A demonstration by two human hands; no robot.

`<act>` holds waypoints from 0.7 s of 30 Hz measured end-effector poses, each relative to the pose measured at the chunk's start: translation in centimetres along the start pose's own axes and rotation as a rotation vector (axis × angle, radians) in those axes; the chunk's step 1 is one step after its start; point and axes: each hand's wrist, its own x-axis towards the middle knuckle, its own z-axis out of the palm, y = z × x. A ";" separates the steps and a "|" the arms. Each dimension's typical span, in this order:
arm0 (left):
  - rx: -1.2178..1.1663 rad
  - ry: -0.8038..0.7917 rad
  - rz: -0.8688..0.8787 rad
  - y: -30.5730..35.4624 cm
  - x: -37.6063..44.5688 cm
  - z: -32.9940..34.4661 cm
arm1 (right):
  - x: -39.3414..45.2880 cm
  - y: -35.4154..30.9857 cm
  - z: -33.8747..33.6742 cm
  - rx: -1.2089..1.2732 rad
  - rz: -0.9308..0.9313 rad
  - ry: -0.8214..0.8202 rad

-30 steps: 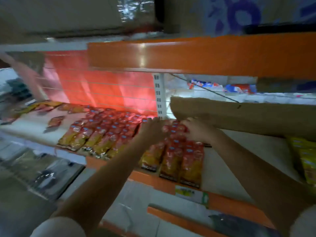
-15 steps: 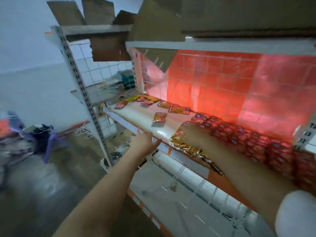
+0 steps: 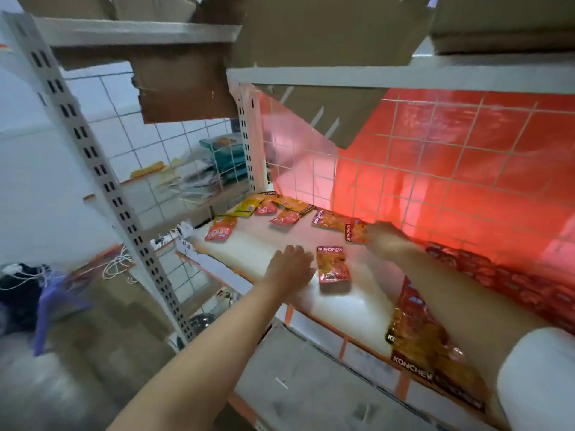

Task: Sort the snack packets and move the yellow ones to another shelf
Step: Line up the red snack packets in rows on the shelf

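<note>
Loose snack packets lie on the white shelf [image 3: 351, 309]. Yellow packets [image 3: 246, 207] sit at its far left end, among red-orange ones [image 3: 287, 217]. My left hand [image 3: 291, 269] is flat and open on the shelf, its fingertips beside a single orange-red packet [image 3: 333, 267]. Farther back, my right hand [image 3: 384, 236] reaches in and its fingers close on the right edge of another orange packet [image 3: 354, 233]. Rows of red packets [image 3: 497, 275] fill the shelf to the right. Overlapping orange packets [image 3: 426, 346] lie at the front right, partly hidden by my right arm.
A white slotted post [image 3: 102, 169] stands left of my left arm. Cardboard sheets [image 3: 311, 35] hang from the shelf above. A wire grid with red backing [image 3: 451, 169] closes the back. A lower shelf [image 3: 311, 384] juts out below. Cords and a purple stool [image 3: 59, 303] lie on the floor.
The view has swung left and closer to the shelf. My left hand moved up onto the shelf beside the single packet. My right hand moved from the front packets back to an orange packet.
</note>
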 end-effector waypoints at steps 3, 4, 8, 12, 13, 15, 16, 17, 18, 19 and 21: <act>0.009 0.094 0.336 -1.3 4.1 0.2 | 3.0 0.8 -0.4 0.039 0.078 0.023; 0.006 0.115 0.455 -1.4 5.2 0.4 | 3.5 1.0 -0.3 0.056 0.104 0.010; 0.050 -0.046 0.766 -0.9 7.8 0.8 | 5.2 1.9 0.6 0.117 0.176 -0.052; 0.076 0.013 0.966 -1.7 9.5 0.3 | 4.6 1.5 -0.4 0.081 0.239 -0.055; 0.095 0.042 1.033 -2.1 10.0 0.3 | 4.4 1.3 -0.4 0.090 0.286 -0.051; 0.188 0.150 1.048 -2.8 10.8 -0.3 | 3.7 0.5 -0.5 0.169 0.393 -0.056; 0.225 0.114 1.053 -2.9 11.0 -1.0 | 3.2 0.1 -0.5 0.222 0.465 -0.059; 0.219 0.062 1.065 -2.8 11.1 -1.4 | 2.8 -0.4 -0.5 0.264 0.529 -0.052; 0.249 -0.007 1.071 -2.7 11.2 -1.6 | 2.3 -0.9 -0.4 0.278 0.584 -0.038; 0.244 -0.059 1.083 -2.5 11.3 -1.7 | 1.8 -1.4 -0.4 0.268 0.625 -0.020; 0.209 -0.117 1.117 -2.1 11.3 -2.1 | 0.9 -2.6 -0.4 0.292 0.685 -0.017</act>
